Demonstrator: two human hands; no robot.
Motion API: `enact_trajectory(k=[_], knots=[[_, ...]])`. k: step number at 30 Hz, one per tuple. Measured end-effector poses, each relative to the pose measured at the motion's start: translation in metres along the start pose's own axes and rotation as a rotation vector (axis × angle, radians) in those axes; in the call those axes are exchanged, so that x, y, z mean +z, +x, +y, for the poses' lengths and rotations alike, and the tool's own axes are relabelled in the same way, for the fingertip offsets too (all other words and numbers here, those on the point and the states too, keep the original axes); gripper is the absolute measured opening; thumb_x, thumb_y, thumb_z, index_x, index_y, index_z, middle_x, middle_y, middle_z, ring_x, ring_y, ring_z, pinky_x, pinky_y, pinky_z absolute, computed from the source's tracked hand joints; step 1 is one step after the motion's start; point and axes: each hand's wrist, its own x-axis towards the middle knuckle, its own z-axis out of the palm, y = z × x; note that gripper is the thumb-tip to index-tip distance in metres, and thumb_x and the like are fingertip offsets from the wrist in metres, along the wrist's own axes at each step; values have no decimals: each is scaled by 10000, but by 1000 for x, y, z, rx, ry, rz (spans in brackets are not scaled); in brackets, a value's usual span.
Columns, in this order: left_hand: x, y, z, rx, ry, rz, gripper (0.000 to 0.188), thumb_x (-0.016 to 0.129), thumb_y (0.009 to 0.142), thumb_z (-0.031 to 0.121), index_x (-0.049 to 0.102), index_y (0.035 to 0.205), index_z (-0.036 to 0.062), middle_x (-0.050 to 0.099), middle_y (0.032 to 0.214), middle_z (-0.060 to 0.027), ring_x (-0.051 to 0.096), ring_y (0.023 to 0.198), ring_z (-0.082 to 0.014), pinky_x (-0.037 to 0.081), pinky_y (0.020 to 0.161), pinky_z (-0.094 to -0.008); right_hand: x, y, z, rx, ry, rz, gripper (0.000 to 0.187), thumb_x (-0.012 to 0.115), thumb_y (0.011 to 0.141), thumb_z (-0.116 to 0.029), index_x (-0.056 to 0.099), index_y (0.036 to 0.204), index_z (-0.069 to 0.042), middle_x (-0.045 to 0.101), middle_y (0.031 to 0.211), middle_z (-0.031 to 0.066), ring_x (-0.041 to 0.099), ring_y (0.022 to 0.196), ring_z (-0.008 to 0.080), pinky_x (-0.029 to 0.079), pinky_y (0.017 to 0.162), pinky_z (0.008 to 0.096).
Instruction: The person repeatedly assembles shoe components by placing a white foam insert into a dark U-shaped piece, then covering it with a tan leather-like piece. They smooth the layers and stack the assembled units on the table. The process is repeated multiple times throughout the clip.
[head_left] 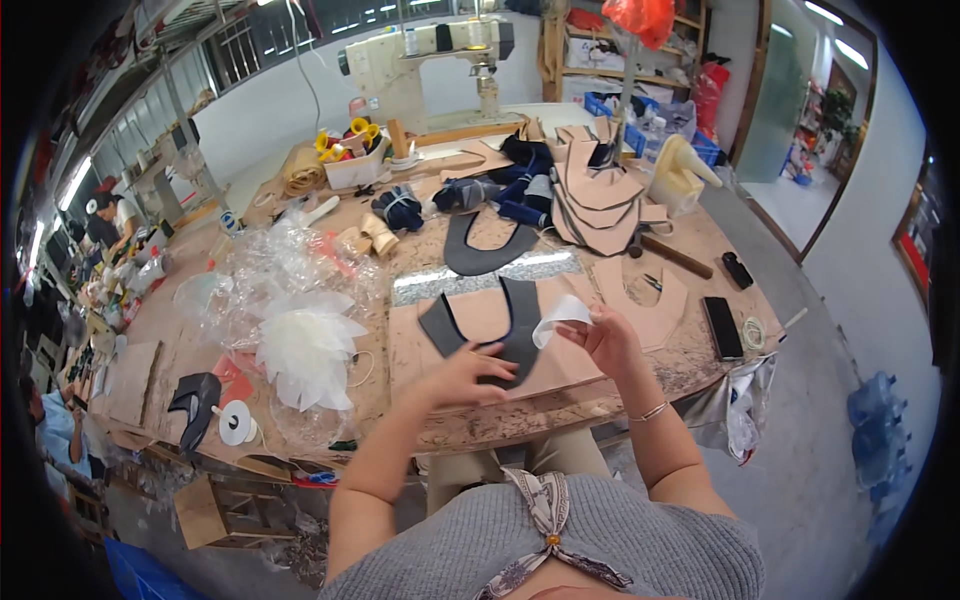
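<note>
Between the fingers of my right hand (612, 345) is a thin white curved piece (557, 316), like paper or backing fabric, raised above the worktable. My left hand (468, 377) reaches over a dark grey U-shaped shoe upper piece (522, 335), fingers stretched out and slightly blurred; whether they press on it I cannot tell. This U-shaped piece has a dark blue inner edge and lies on a light brown sheet (420, 365). Just beyond it, a second dark U-shaped piece (475, 258) rests behind a shiny metal or stone slab (545, 265). A fanned pile of white pieces (310, 350) lies to the left.
Clear plastic wrap (270, 262) and a white spool (237, 423) occupy the left side. Stacked tan pieces (597, 200), a hammer (677, 256), a phone (722, 328) and a glue bottle (680, 172) are on the right. A sewing machine (430, 70) stands behind. People work at far left.
</note>
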Motion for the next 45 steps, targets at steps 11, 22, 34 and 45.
enact_trajectory(k=[11,22,34,45], knots=[[68,17,71,-407,-1457,1103,361,608,930,109,495,1253,-6,624,1077,-106,632,907,-148,533,774,-280,41,-38,77,26,-575,1,175,520,949,-146,613,935,2,573,1214,136,566,1119,227,451,968,345],[38,-25,55,-545,-903,868,254,621,904,76,582,1149,20,632,878,-32,604,780,-92,504,671,-241,48,-16,94,54,-920,221,168,691,854,-121,672,960,7,685,818,44,620,791,87,498,686,255],[-25,-38,-9,-628,-511,681,493,753,772,72,573,1229,38,560,744,22,547,695,-65,466,649,-211,36,42,126,68,-1078,247,322,789,744,-147,633,994,-17,682,850,116,645,737,166,520,654,302],[-18,-38,-17,-606,-406,749,476,762,754,57,595,1200,43,599,743,-19,583,673,-87,512,660,-236,45,42,126,-38,-1398,225,387,819,671,-214,640,974,-50,627,881,155,566,903,310,476,797,391]])
